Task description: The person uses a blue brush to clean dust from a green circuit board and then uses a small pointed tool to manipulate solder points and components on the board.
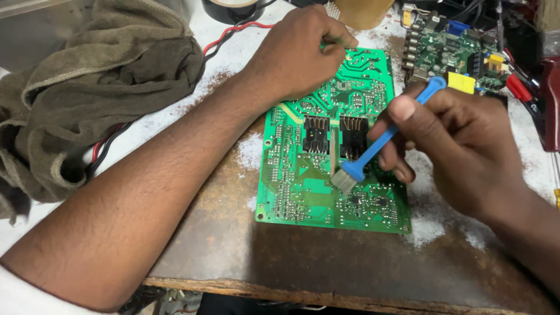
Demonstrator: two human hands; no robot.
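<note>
Board: the flat green circuit board (326,157) lies solder side up on your worn brown table (233,251).
Right hand (461,146): your fingers pinch the blue plastic brush (382,140), bristles touching the board's middle.
Left hand (297,49): your fingers curl over the board's far edge.
Far left: a crumpled olive cloth (87,87).

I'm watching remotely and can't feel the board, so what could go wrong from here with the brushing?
1. The left hand pins only the far end of the green circuit board; the near end could shift under the strokes.
2. The blue brush in the right hand works beside two black components; bristles might snag their pins.
3. White powder on the worn table could be swept back onto the board.
</note>
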